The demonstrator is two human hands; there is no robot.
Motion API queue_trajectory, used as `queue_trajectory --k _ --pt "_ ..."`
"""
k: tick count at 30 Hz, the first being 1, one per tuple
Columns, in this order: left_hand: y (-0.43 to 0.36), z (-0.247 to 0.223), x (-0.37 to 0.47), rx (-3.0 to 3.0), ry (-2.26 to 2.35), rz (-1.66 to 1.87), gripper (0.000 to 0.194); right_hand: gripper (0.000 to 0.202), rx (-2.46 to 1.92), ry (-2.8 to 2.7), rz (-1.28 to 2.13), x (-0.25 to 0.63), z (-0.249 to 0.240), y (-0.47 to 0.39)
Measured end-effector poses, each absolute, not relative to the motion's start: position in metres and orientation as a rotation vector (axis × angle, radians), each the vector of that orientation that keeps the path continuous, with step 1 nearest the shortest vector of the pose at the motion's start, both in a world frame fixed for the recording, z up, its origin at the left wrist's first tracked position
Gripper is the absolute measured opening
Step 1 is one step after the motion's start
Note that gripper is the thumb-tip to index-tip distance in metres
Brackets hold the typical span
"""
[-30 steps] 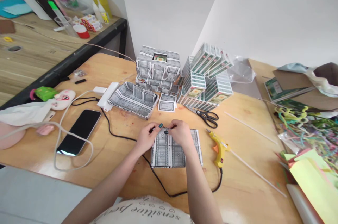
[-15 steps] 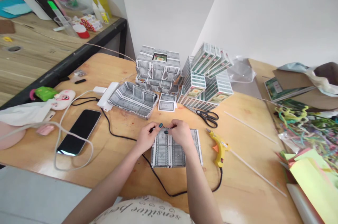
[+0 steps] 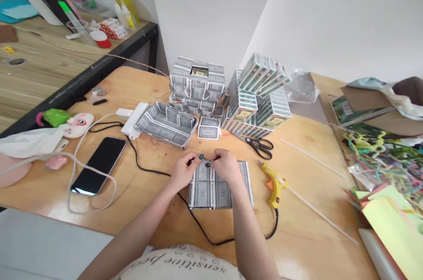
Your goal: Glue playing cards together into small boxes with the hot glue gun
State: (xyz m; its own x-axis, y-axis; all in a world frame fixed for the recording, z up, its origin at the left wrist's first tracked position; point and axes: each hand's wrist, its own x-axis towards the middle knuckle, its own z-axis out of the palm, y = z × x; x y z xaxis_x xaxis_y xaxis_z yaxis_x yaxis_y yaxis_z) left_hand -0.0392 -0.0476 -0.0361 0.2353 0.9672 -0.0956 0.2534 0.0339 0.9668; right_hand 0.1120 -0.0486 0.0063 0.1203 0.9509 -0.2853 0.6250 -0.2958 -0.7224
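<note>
A flat panel of joined playing cards, grey-and-white backs up, lies on the table in front of me. My left hand pinches at its far left edge, thumb and fingers closed. Close beside it, my right hand is closed on the same far edge, its fingers curled down. What lies exactly between the fingertips is mostly hidden. To the right rests a yellow hot glue gun, with black-handled scissors beyond it. A shallow tray made of cards and a few loose cards are past my hands.
Behind stand a box-like card structure and stacked card packs. At left are a phone, a white power strip and cables. The glue gun's black cord loops near me. Glue sticks and coloured paper lie right.
</note>
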Motion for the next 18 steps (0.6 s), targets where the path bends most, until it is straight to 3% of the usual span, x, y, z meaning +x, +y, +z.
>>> queue_trajectory --k 18 --pt "-0.0487 -0.0365 -0.0391 1.439 1.254 0.836 0.03 0.014 -1.986 -1.518 1.012 0.1118 0.0062 -0.0489"
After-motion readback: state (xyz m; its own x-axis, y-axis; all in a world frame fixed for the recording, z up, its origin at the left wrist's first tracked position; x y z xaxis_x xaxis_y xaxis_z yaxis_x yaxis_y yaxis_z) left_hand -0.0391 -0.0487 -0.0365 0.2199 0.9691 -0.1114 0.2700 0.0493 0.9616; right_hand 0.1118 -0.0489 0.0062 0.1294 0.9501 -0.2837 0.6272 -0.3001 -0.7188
